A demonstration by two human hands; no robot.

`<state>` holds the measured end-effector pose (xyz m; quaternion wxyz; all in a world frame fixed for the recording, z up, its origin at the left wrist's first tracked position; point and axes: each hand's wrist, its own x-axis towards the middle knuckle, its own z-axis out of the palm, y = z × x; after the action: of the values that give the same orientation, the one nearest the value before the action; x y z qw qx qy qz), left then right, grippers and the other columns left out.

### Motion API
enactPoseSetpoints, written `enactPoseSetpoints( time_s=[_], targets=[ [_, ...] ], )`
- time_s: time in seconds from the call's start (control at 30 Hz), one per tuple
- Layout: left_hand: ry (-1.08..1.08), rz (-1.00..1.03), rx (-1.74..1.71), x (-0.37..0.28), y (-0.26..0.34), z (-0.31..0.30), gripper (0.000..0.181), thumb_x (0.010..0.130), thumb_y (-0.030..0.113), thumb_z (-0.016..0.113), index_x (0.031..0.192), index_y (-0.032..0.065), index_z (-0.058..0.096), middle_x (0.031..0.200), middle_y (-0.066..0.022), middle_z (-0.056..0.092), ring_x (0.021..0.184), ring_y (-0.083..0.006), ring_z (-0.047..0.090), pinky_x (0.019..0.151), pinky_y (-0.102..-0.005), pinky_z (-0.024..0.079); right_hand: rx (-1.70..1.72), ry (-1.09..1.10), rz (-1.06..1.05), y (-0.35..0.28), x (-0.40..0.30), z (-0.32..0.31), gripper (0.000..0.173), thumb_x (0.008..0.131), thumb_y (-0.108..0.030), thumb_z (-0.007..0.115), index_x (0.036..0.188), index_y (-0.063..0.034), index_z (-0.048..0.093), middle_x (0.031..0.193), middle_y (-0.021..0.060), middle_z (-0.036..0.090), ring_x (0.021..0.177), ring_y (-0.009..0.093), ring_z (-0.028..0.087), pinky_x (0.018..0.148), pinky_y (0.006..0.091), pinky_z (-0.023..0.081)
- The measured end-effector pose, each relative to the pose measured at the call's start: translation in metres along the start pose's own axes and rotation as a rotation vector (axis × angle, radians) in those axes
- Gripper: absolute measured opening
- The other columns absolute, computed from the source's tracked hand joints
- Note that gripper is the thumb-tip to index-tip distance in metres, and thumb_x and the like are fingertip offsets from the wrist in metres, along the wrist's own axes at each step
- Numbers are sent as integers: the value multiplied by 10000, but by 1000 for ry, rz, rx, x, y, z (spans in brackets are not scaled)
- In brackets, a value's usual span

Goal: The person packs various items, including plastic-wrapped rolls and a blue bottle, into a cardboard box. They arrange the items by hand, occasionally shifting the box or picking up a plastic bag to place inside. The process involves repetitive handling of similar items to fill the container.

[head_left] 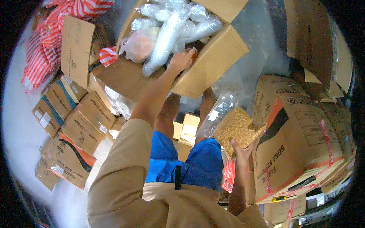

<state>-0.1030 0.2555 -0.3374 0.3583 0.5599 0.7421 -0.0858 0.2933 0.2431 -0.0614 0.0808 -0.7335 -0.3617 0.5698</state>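
Note:
Inside an open cardboard box (pixel 209 64), my left hand (pixel 181 61) has its fingers curled on a dark reddish-brown item (pixel 195 54) with a pale edge. The box wall and my fingers partly hide that item. Clear plastic sleeves of stacked cups or lids (pixel 168 37) fill the box beside this hand. A knotted translucent bag with something orange inside (pixel 139 45) lies to their left. Low on the right, my right hand (pixel 242 151) grips a clear bag of golden-brown granules (pixel 235 128), thumb on top.
A large taped carton (pixel 296 148) stands close to my right arm, with a yellow-handled tool (pixel 279 199) at its edge. Flavored syrup cartons (pixel 85 122) are stacked on the left. Red-striped plastic bags (pixel 42 54) lie beyond. A clear plastic bag (pixel 219 111) hangs near my right knee.

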Motion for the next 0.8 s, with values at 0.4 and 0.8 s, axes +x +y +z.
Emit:
enactPoseSetpoints(
  time_s=[0.4,0.8],
  targets=[
    [4,109,59,42,-29,56,379,956,119,479,1328,128,553,1059,-177,675,899,-323,707,741,-430,580,297,-58,226,-15,29,49,843,814,-247,766,1482,-12,307,1400,183,457,1274,316,487,1084,459,411],
    [-293,-74,-1562,-166,-15,-124,827,902,485,663,1534,96,298,1476,-136,430,1358,-265,407,1092,-436,373,227,-510,115,-53,59,147,907,680,-155,843,1433,-6,359,1280,129,575,1157,258,588,1007,383,477]
  ],
)
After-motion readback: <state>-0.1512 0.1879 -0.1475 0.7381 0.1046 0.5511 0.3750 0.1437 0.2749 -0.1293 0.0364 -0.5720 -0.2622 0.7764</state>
